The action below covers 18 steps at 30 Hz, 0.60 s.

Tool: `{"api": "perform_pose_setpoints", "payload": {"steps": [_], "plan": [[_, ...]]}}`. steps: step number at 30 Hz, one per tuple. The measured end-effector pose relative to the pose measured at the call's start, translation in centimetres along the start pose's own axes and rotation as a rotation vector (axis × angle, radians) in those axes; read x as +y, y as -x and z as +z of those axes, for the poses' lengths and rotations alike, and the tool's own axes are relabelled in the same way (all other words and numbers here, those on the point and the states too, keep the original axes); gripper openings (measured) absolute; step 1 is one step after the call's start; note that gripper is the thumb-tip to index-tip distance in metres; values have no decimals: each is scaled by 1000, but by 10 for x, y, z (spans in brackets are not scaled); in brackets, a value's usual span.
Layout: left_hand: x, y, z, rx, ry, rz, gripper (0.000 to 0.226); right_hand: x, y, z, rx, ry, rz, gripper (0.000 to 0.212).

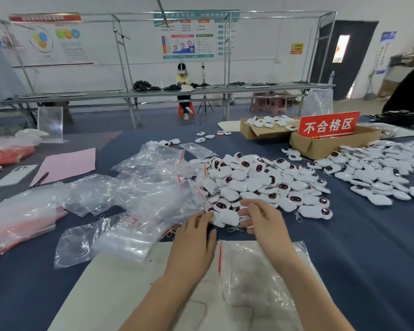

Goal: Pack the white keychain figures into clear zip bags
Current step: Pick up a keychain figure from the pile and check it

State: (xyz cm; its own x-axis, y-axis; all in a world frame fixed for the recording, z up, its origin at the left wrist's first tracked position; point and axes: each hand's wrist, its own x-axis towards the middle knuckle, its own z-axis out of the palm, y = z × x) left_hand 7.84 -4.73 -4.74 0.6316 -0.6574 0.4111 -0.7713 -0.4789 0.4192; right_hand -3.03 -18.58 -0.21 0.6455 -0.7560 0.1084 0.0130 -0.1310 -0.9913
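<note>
Looking down, I see 1 clear zip bag [253,283] lying flat nearest me, under my right forearm. Just beyond, my left hand [196,240] and right hand [261,222] both pinch 1 white figure [228,217] at the near edge of the pile [261,180]. Loose bags [141,187] lie left.

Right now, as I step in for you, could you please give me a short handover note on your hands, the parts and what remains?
Left hand: grips a white keychain figure at the near edge of the main pile.
Right hand: pinches the same figure from its other side.
Clear zip bag: lies flat on the white board between the forearms and looks empty.
Spare bags: heaped left of the main pile.
Second pile: far right.
Done: no filled bag is visible.
Left: bag this figure, then work through both piles.
</note>
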Motion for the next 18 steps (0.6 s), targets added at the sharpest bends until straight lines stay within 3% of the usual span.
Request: {"api": "perform_pose_setpoints", "payload": {"steps": [4,12,15,18], "plan": [[-7,-23,8,-93,-90,-30,51,12,-9,23,13,59,11,25],[-9,-25,3,-36,-230,60,33,34,-10,29,11,97,-49,23],[-13,-19,-1,47,13,-61,21,33,-8,32,-64,62,-74,19],[-14,-14,-3,106,487,-191,24,30,-7,40,-188,43,-49,17]]}}
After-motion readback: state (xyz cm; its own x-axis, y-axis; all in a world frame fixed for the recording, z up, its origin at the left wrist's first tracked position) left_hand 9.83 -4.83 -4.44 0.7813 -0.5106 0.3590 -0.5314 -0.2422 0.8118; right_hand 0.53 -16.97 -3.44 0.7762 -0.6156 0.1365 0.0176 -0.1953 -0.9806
